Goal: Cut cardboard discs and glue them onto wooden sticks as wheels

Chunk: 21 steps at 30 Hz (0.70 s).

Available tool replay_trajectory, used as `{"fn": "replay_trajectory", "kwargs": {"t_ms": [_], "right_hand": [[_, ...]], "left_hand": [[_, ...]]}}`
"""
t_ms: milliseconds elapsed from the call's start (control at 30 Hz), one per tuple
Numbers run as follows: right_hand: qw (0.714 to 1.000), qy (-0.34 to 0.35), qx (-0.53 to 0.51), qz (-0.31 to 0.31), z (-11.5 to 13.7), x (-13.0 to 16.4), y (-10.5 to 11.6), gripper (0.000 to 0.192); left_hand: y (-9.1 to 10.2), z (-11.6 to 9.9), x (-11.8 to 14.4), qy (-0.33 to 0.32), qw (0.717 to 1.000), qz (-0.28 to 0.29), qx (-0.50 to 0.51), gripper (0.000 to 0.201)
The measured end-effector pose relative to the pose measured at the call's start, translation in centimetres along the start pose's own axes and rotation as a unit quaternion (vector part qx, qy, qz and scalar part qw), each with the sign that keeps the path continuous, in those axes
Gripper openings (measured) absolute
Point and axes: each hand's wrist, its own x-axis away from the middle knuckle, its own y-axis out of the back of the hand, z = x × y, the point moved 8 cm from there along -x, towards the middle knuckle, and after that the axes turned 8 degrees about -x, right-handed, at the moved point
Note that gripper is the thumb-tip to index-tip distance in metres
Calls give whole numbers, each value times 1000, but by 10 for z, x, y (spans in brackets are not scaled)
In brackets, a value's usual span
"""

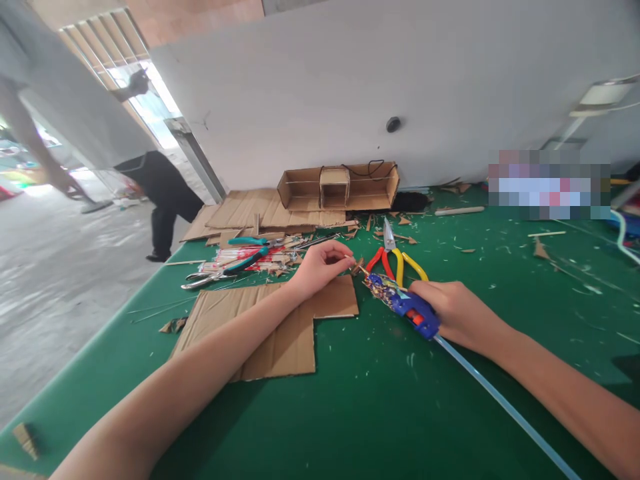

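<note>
Nearest, the long, translucent glue stick [500,395] trails over the green bench [360,427] from the back of the blue plastic glue gun [415,312]; best let it run straight, clear of the forearm, so it does not twist the tool. The right hand [453,307] has its grip wrapped round that gun, and a steady wrist with light squeezes should serve better than a hard pull. The left hand [320,267] hovers above the notched, flat brown cardboard sheet [280,340], its grip pinched on what looks like a small, pale, thin piece [350,259], just beside the nozzle; its outline is too blurred to name it. Those fingertips sit very near the hot end, so pinching farther back would be safer, and strings on the nozzle could drag if not wiped off. Just beyond, the metal pliers with red and yellow handles [389,240] lie close to the gun and could snag it; nudging them toward the brown cardboard box [300,183] by the wall would free room.
</note>
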Motion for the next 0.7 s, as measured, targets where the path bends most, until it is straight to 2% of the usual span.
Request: {"fn": "replay_trajectory", "kwargs": {"t_ms": [200,400,567,700], "right_hand": [[999,-27,-25,-7,-5,0,2,13],[1000,4,-1,6,1,-1,-1,15],[999,-31,-19,-3,-5,0,1,15],[1000,-7,2,1,0,-1,0,16]], "left_hand": [[2,-1,0,1,1000,-11,-1,17],[3,-3,1,7,1000,-19,-4,17],[4,-2,1,8,1000,-23,-3,18],[4,-2,0,5,1000,-26,-6,18]]}}
